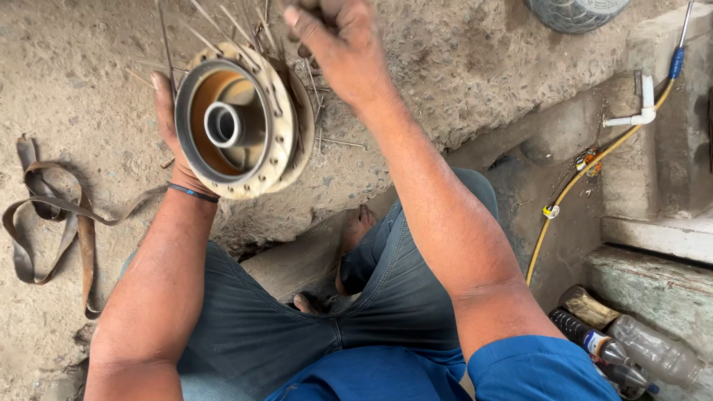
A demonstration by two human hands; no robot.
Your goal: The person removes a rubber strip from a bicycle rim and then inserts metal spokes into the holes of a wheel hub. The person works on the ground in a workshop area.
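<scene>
The left hand [172,134] grips the worn, tan metal wheel hub [238,122] at ten o'clock, several thin wire spokes [223,22] already threaded through its flange. The right hand [334,41], at twelve o'clock, is closed, pinching something indistinct; most flange holes remain empty.

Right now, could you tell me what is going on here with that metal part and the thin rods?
A person sits on the dirt ground, holding a round metal wheel hub upright in the left hand. Thin spokes stick out behind the hub. The right hand is raised above it, fingers pinched together near the spokes. A loose rubber strip lies on the ground to the left, with a yellow hose and plastic bottles on the right.
</scene>
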